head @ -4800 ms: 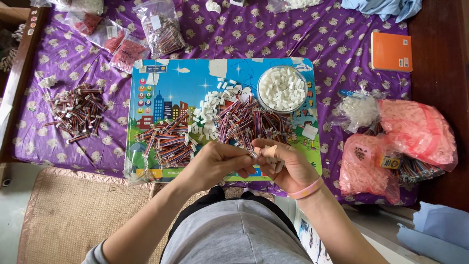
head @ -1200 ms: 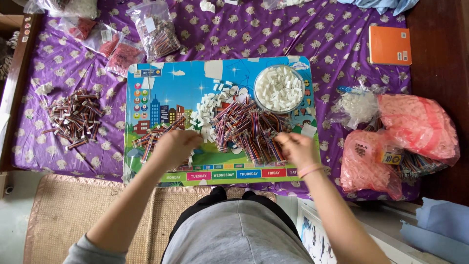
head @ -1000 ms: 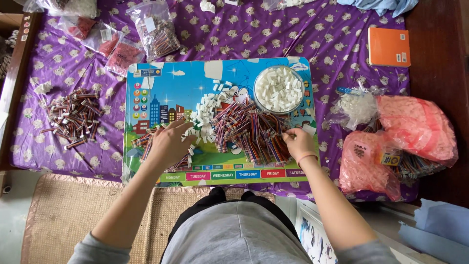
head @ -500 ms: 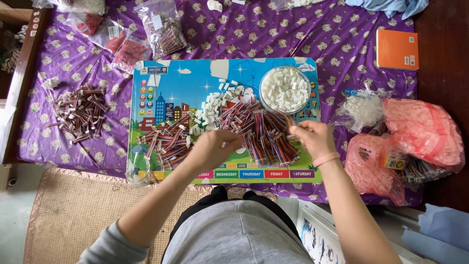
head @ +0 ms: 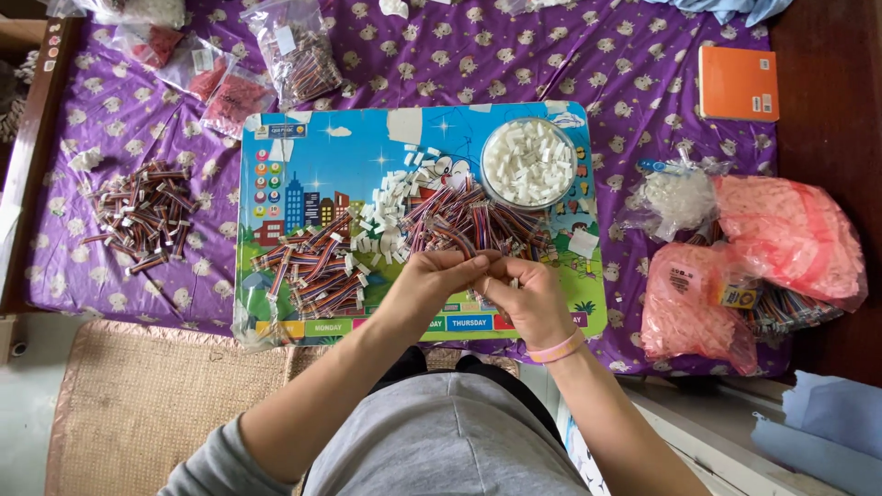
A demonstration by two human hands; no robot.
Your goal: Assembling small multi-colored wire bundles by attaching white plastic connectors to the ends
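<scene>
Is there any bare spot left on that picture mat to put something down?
Yes: the mat's upper left, between its top edge and the wire bundles, is bare. The middle is crowded with white pieces, loose wires and the bowl. Both hands fill the near edge.

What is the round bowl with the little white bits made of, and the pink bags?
The round clear bowl looks like see-through plastic or glass; its thin rim shines, so either is possible. The small white blocky pieces inside look like matte hard plastic. The pink crinkled bags look like thin glossy plastic film, wrinkled and half see-through.
</scene>
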